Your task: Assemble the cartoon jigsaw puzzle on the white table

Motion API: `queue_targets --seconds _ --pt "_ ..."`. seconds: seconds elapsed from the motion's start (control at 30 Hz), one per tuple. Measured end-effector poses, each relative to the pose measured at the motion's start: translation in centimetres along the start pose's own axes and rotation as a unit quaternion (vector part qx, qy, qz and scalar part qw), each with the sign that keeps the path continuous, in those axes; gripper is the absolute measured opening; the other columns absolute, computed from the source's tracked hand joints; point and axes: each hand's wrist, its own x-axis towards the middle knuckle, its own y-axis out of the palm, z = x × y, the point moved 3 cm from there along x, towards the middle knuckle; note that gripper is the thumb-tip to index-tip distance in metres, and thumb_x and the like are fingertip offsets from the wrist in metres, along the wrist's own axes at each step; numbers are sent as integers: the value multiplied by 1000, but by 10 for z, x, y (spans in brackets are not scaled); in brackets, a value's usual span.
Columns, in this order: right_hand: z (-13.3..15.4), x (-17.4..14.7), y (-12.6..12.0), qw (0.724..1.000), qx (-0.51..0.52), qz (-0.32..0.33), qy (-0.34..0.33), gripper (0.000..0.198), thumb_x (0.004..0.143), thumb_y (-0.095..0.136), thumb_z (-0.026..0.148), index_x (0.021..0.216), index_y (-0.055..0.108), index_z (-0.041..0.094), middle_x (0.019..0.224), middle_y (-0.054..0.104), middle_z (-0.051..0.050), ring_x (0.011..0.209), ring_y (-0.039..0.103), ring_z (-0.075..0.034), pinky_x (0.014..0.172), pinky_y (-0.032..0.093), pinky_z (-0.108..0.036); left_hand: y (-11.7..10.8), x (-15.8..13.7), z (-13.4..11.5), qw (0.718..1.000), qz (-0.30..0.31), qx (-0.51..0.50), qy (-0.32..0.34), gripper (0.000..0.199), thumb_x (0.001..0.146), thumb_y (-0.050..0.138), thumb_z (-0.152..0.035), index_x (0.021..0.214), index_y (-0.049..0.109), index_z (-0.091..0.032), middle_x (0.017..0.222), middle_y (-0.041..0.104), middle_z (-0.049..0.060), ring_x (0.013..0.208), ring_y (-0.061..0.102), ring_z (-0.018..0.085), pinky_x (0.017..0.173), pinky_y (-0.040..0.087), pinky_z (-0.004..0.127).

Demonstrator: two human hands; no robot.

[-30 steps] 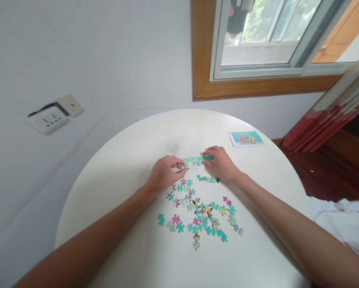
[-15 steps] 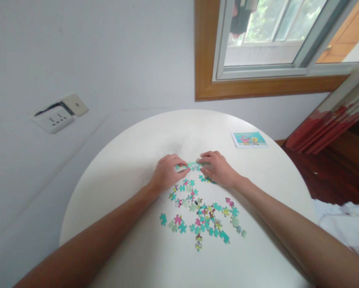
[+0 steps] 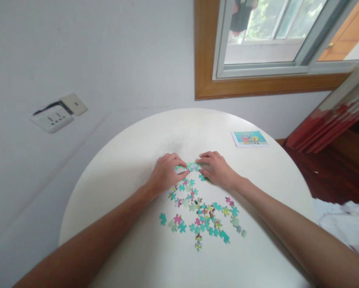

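Observation:
A small section of joined jigsaw puzzle pieces, turquoise with a white figure, lies on the table between my hands. At its left end, my left hand grips it between thumb and fingers. My right hand has its fingertips closed on the right end, covering part of it. Loose jigsaw puzzle pieces in turquoise, pink, yellow and pale green spread over the table nearer to me. A few pieces sit partly under my right hand.
The round white table stands against the wall. Towards its back right lies a picture card with cartoon figures. A wall socket is at the left, a wood-framed window above, and white cloth beside the table at the right.
Both hands stay at the joined pieces, with only a slight shift of the fingers. The loose pieces lie as before, and the view has moved very little.

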Motion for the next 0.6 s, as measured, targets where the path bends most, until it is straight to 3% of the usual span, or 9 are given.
queue_targets --seconds 0.6 --pt "1 -1 0 1000 1 -2 2 31 85 62 24 115 69 23 124 61 -11 113 52 -28 94 42 -47 5 1 2 999 -4 -40 27 12 81 71 -24 92 77 -26 89 64 4 87 57 20 83 47 36"
